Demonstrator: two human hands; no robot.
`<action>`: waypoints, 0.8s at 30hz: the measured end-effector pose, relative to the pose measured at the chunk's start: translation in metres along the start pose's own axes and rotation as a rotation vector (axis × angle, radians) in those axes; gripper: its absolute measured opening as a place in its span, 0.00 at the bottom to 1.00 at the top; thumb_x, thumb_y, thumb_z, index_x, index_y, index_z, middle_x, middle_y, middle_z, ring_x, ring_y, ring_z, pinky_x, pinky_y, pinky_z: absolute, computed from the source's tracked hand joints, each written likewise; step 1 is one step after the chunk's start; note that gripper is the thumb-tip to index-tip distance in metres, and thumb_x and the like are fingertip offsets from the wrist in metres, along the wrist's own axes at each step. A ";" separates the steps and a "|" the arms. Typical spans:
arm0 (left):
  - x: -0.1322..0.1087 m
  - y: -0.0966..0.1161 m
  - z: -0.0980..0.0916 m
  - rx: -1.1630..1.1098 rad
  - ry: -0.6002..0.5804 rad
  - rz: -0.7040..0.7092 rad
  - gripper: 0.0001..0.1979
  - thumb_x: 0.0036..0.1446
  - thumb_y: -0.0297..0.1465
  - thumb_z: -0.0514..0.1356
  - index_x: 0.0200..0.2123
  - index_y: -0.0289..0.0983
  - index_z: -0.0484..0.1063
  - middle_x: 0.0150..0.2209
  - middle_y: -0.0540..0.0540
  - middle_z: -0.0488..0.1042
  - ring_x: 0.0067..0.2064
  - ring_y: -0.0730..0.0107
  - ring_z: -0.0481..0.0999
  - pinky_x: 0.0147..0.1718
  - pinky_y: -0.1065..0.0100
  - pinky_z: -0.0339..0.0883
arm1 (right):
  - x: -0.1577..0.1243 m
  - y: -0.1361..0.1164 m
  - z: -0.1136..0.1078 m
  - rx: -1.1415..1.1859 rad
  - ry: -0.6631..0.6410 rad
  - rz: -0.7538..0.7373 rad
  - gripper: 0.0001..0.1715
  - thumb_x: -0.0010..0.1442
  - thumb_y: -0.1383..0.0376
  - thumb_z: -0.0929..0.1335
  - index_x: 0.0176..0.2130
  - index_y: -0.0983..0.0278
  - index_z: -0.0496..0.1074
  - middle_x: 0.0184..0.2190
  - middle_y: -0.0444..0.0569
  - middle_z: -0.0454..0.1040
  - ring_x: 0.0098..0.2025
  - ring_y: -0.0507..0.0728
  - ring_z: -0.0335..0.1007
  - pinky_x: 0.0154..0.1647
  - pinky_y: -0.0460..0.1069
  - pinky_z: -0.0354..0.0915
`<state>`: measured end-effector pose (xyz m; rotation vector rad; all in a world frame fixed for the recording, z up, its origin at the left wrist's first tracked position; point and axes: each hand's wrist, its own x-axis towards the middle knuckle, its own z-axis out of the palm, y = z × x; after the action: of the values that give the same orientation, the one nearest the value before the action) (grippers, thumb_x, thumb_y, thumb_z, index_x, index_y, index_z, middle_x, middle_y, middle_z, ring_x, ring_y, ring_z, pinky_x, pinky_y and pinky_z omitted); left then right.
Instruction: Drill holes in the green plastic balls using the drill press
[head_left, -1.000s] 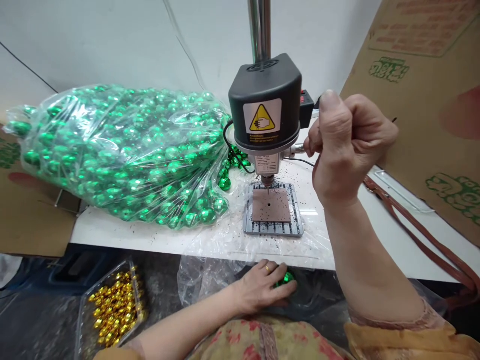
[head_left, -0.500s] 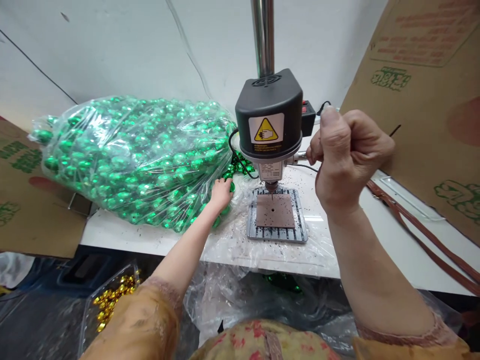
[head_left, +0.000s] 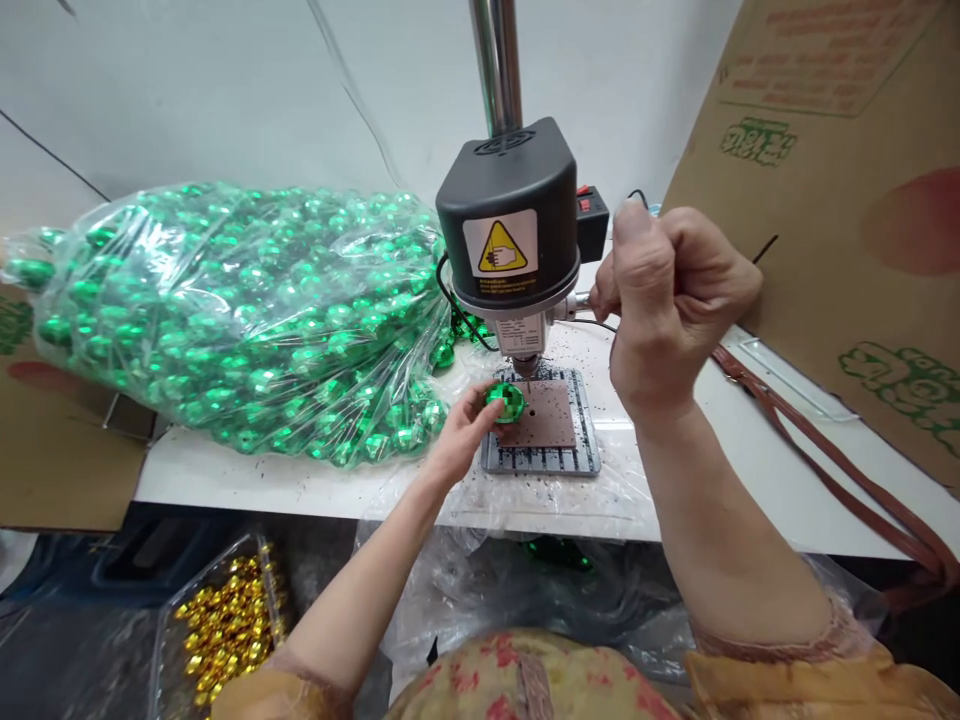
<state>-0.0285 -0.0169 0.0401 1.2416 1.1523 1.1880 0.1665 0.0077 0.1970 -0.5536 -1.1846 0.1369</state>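
My left hand [head_left: 459,436] pinches a faceted green ball [head_left: 505,402] and holds it at the left edge of the brown pad [head_left: 547,415] on the drill's slotted base plate [head_left: 541,460]. The ball sits just left of and below the drill bit [head_left: 526,368]. My right hand [head_left: 667,305] is a closed fist round the feed lever [head_left: 581,299] on the right side of the black drill head [head_left: 510,215]. A big clear bag of green balls [head_left: 225,315] lies on the white table [head_left: 300,475] to the left.
A clear tray of gold balls [head_left: 225,615] sits low at the left. More plastic sheeting with green balls [head_left: 559,553] hangs under the table's front edge. Cardboard sheets [head_left: 840,180] lean at the right, and a brown strap [head_left: 825,450] crosses the table. Dark drill chips litter the table.
My left hand went from below the table up to the bag's mouth, took a green ball and brought it right to the drill pad. My right fist stayed on the lever.
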 end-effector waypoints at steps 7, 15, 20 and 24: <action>0.018 -0.016 0.006 0.172 0.000 0.092 0.32 0.53 0.50 0.74 0.54 0.38 0.73 0.45 0.42 0.81 0.44 0.62 0.81 0.44 0.61 0.76 | 0.000 -0.003 0.000 0.046 -0.021 0.039 0.32 0.69 0.56 0.68 0.22 0.59 0.48 0.16 0.38 0.55 0.18 0.48 0.51 0.22 0.52 0.53; 0.020 -0.015 0.012 0.363 -0.009 0.154 0.30 0.51 0.43 0.75 0.54 0.38 0.75 0.41 0.45 0.80 0.35 0.67 0.76 0.35 0.65 0.72 | -0.002 -0.006 0.000 0.050 0.001 0.036 0.31 0.69 0.57 0.68 0.22 0.59 0.49 0.17 0.38 0.58 0.18 0.48 0.52 0.22 0.52 0.53; 0.019 -0.016 0.020 0.498 -0.015 0.252 0.27 0.51 0.38 0.75 0.54 0.40 0.77 0.44 0.45 0.79 0.41 0.63 0.78 0.40 0.63 0.73 | -0.001 -0.006 0.000 0.133 0.012 0.016 0.30 0.68 0.60 0.69 0.21 0.60 0.51 0.16 0.37 0.57 0.18 0.47 0.51 0.23 0.52 0.50; 0.014 -0.022 0.024 0.546 0.024 0.311 0.27 0.53 0.36 0.74 0.55 0.41 0.77 0.51 0.42 0.80 0.53 0.54 0.78 0.54 0.55 0.72 | 0.000 -0.006 0.000 0.112 0.005 0.016 0.30 0.68 0.62 0.69 0.21 0.60 0.51 0.16 0.37 0.57 0.18 0.47 0.50 0.24 0.52 0.51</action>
<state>-0.0031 -0.0035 0.0184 1.8770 1.3905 1.1477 0.1652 0.0022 0.1997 -0.4652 -1.1603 0.2141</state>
